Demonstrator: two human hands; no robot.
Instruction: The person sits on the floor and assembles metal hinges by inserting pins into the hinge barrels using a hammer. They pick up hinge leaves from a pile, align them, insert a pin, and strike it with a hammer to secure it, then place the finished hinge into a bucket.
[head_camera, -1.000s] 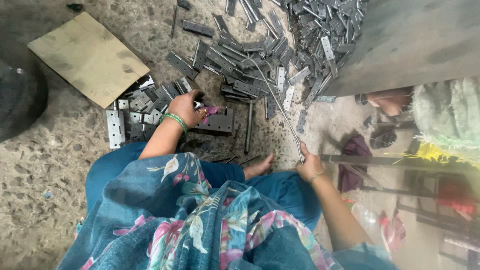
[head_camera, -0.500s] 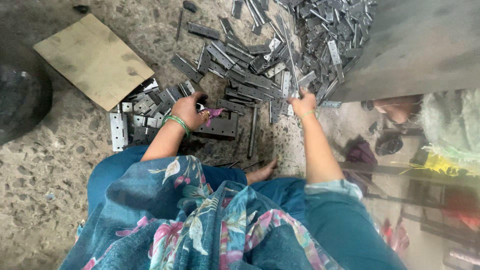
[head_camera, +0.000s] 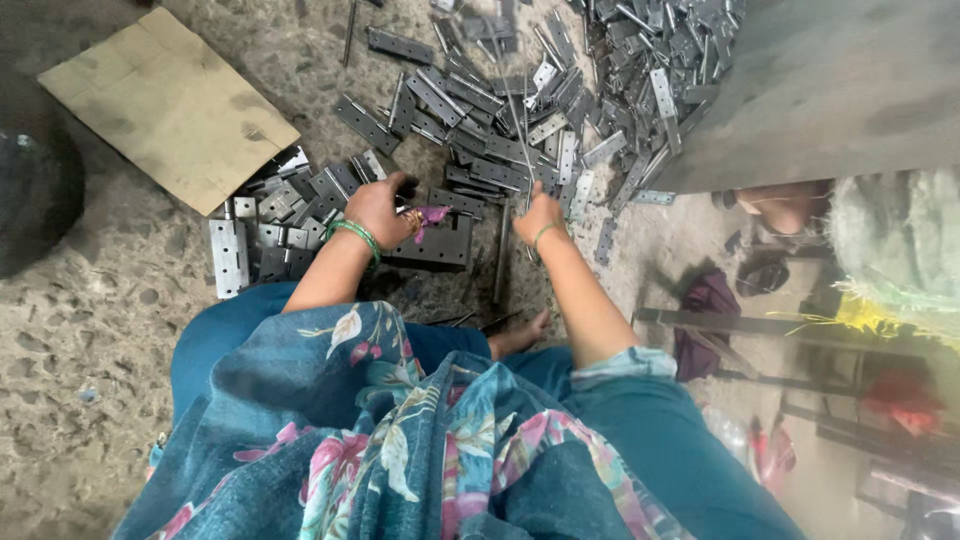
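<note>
My left hand (head_camera: 378, 208), with green bangles at the wrist, is curled over a dark metal hinge (head_camera: 436, 246) lying flat on the floor in front of my knees. A small pink scrap (head_camera: 432, 213) lies beside its fingers. My right hand (head_camera: 540, 214) is just to the right, pinched on a thin metal rod (head_camera: 517, 130) that slants up over the pile. A big heap of grey hinge plates (head_camera: 560, 90) spreads across the floor beyond both hands. A second rod (head_camera: 500, 262) lies between the hands.
A stack of finished hinges (head_camera: 262, 228) sits left of my left hand, below a cardboard sheet (head_camera: 165, 105). A grey metal slab (head_camera: 830, 90) fills the upper right. A dark round object (head_camera: 35, 200) is at the left edge. My bare foot (head_camera: 520, 335) lies below the hands.
My right hand went from low right up to the hinge pile, then drew back toward the centre with a thin rod. My left hand stayed on the dark hinge.
</note>
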